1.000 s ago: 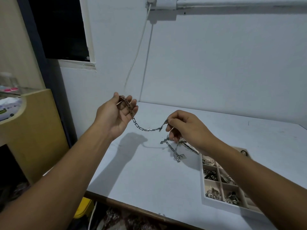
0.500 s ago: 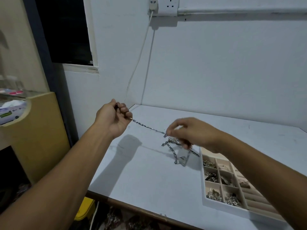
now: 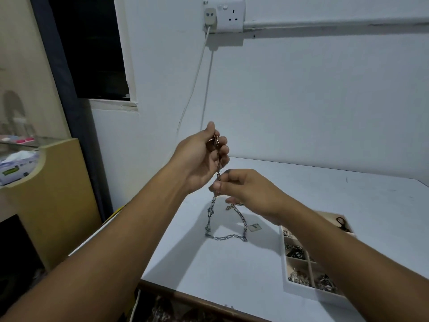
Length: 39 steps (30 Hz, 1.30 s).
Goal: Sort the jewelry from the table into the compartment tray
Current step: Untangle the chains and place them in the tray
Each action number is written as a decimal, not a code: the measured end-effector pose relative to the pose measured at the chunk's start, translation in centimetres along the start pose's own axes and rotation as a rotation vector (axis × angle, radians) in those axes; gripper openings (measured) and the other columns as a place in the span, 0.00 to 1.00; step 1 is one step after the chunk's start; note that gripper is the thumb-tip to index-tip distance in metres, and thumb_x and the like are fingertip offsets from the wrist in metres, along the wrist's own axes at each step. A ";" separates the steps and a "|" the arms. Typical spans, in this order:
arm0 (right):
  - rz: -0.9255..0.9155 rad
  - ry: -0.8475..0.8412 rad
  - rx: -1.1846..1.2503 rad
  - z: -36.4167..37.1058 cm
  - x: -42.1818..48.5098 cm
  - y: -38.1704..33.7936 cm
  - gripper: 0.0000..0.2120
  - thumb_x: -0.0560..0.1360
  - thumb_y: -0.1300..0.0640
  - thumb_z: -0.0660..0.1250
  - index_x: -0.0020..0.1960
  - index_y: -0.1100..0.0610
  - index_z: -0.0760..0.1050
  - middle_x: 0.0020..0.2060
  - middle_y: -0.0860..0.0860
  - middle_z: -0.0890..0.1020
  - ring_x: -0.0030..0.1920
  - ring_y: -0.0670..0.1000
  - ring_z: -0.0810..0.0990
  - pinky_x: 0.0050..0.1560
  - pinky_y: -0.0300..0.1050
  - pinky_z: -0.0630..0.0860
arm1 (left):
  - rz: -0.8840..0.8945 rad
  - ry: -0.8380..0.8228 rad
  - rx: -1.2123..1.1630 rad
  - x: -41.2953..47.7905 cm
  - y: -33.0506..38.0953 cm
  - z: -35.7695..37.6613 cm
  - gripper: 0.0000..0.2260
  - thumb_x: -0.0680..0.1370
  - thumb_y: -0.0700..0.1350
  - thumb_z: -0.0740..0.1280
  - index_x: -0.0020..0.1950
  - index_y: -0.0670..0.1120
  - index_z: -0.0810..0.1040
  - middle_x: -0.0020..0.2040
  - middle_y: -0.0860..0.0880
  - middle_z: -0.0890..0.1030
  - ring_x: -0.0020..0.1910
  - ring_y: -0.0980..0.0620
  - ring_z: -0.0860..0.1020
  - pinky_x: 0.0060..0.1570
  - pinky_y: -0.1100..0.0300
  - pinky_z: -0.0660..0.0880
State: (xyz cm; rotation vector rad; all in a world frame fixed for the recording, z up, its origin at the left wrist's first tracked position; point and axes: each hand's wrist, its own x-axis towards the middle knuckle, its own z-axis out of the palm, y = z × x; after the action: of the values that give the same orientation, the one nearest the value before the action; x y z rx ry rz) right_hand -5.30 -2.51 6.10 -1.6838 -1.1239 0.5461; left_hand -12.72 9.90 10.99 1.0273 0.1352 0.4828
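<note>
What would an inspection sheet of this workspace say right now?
Surface: white table, with the chain's shadow on it.
Job's things: silver chain hanging in a loop with a small tag; compartment tray at right, several cells holding jewelry.
Clutter: small black item at the tray's far end, too small to identify.
Hands: left hand grips the chain's top end; right hand pinches it just below.
Cables: white cable drops from the wall socket.
Surroundings: dark window, yellow cabinet at left.
</note>
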 end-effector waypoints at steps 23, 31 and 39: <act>0.062 -0.152 -0.045 -0.6 -3.5 2.1 0.07 0.79 0.57 0.65 0.48 0.58 0.81 0.33 0.51 0.80 0.35 0.51 0.79 0.41 0.44 0.76 | 0.131 0.125 -0.280 -0.4 1.7 -3.3 0.11 0.79 0.53 0.63 0.45 0.47 0.77 0.39 0.52 0.84 0.37 0.55 0.83 0.37 0.61 0.78; 0.070 -0.151 -0.243 -2.8 -5.3 1.8 0.09 0.79 0.53 0.65 0.45 0.54 0.82 0.27 0.48 0.73 0.29 0.48 0.72 0.36 0.42 0.70 | 0.171 0.204 -0.265 -0.4 2.4 -5.6 0.12 0.79 0.54 0.63 0.43 0.47 0.76 0.37 0.52 0.83 0.33 0.56 0.81 0.35 0.63 0.77; -0.034 -0.112 -0.437 -4.1 -4.1 -4.3 0.10 0.79 0.51 0.64 0.44 0.50 0.83 0.22 0.42 0.70 0.25 0.42 0.66 0.31 0.36 0.63 | 0.083 0.133 0.076 -0.7 -0.9 -4.7 0.13 0.79 0.54 0.63 0.47 0.44 0.77 0.38 0.51 0.84 0.36 0.53 0.83 0.37 0.61 0.80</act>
State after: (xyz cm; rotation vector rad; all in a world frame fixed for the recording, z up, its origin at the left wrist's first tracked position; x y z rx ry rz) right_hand -5.79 -7.78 10.99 -2.0200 -1.4262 0.3943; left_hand -14.64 12.90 7.73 1.0786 0.2313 0.6253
